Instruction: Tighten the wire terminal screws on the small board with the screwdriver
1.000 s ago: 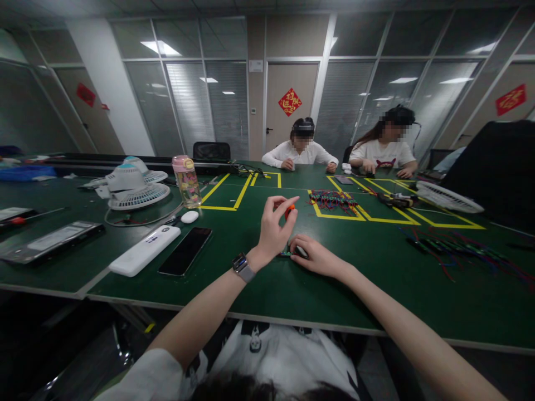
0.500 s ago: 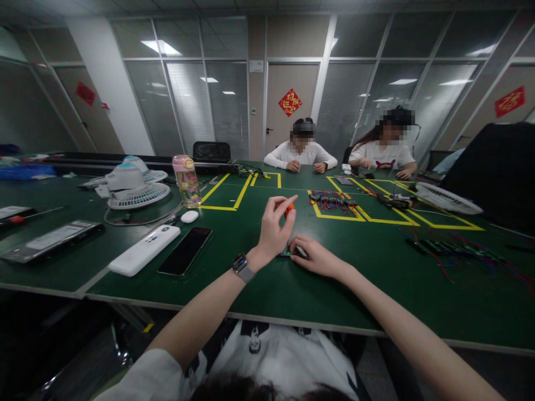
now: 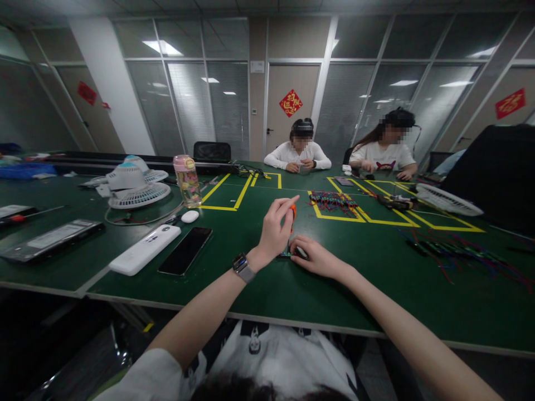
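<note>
Right of the black smartphone on the green table, the left hand pinches a small orange-handled screwdriver upright. The right hand grips a small green circuit board flat beneath it. The tool looks light and stiff, best taken by its handle. The board is thin and likely fragile, so hold it by the edges.

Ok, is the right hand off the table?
No, the right hand rests on the table pinning a small part, while the left hand grips an orange-handled tool.

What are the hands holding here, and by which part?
The left hand pinches a small orange-handled tool by its handle. The right hand pins a small dark part to the table from above.
</note>
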